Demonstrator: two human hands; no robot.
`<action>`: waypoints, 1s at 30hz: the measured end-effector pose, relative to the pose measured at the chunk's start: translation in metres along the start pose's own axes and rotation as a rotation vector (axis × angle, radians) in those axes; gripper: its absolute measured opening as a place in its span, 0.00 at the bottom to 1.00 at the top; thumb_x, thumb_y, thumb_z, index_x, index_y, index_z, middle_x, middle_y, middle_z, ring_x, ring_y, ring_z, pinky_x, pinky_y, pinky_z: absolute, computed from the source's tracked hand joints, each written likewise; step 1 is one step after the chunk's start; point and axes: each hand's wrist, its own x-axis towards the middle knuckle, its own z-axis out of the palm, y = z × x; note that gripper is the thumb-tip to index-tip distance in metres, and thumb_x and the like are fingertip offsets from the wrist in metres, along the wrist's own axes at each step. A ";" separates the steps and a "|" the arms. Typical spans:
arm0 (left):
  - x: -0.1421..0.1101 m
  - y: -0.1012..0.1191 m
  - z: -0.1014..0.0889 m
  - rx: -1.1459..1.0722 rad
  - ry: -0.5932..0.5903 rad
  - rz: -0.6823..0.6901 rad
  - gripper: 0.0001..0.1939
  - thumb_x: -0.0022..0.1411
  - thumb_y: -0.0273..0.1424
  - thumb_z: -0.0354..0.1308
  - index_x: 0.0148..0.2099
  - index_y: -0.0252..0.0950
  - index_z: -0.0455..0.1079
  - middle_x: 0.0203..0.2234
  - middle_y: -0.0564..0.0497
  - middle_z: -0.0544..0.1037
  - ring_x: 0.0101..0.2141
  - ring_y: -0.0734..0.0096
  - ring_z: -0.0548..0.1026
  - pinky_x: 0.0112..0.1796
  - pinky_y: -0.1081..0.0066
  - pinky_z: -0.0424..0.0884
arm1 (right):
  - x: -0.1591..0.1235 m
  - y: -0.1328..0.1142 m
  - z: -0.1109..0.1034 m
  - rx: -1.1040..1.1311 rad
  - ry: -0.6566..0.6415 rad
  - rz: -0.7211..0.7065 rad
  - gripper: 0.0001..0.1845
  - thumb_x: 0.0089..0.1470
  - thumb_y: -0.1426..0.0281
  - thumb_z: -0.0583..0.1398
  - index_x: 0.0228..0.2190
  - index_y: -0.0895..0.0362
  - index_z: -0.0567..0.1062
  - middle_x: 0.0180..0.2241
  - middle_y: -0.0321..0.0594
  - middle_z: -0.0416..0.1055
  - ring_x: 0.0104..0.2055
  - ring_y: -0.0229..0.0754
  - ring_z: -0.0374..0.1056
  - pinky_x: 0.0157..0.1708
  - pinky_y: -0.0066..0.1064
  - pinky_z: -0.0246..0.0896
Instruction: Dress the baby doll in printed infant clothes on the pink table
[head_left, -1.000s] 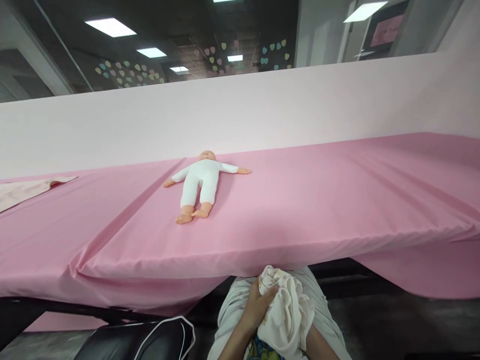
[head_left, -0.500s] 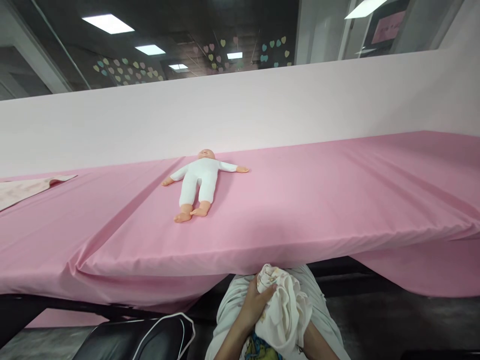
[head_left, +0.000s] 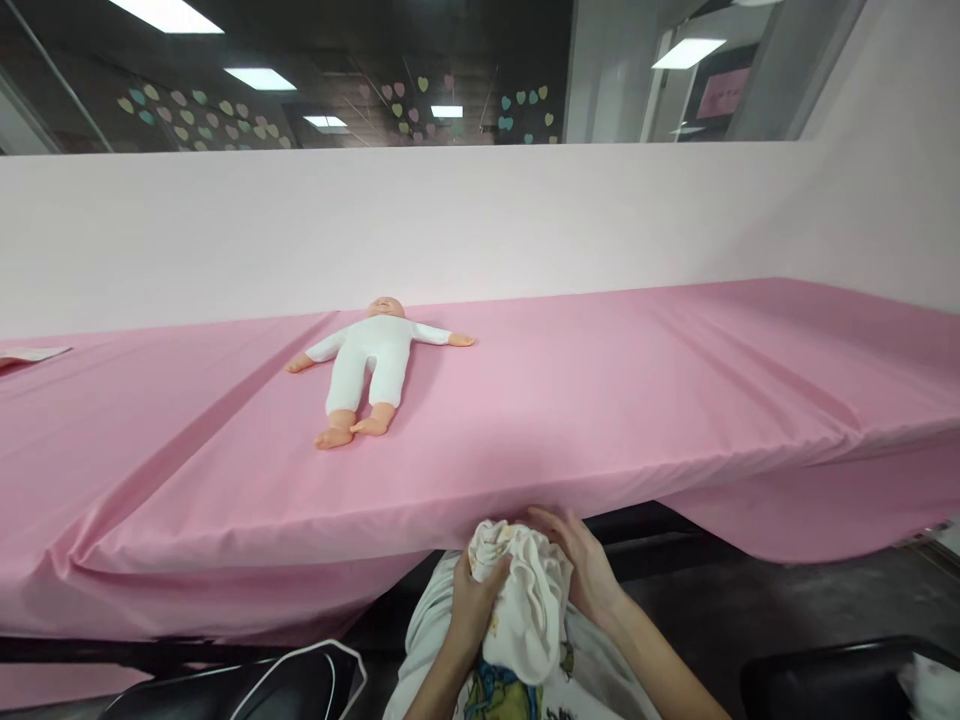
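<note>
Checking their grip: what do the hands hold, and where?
A bunched white cloth: the left hand grips its left side, the right hand cups its upper right.

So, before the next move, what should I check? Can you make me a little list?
1. Left hand gripping the crumpled white cloth bundle: ok.
2. Right hand touching the bundle: ok.
3. Bundle spread out flat: not ok, it is scrunched up.
4. Small baby doll in a white suit lying on its back on the pink cloth-covered table: ok.
5. Doll's feet back from the table's front edge: ok.
6. What kind of cloth the bundle is: cannot tell, the folds hide its shape.
</note>
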 end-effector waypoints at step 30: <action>-0.013 0.003 -0.001 0.384 -0.685 0.193 0.27 0.58 0.41 0.54 0.58 0.35 0.60 0.44 0.45 0.73 0.37 0.67 0.73 0.39 0.71 0.68 | -0.062 -0.001 -0.054 -0.148 0.488 -0.017 0.25 0.32 0.71 0.65 0.39 0.61 0.75 0.32 0.44 0.76 0.36 0.54 0.72 0.41 0.43 0.65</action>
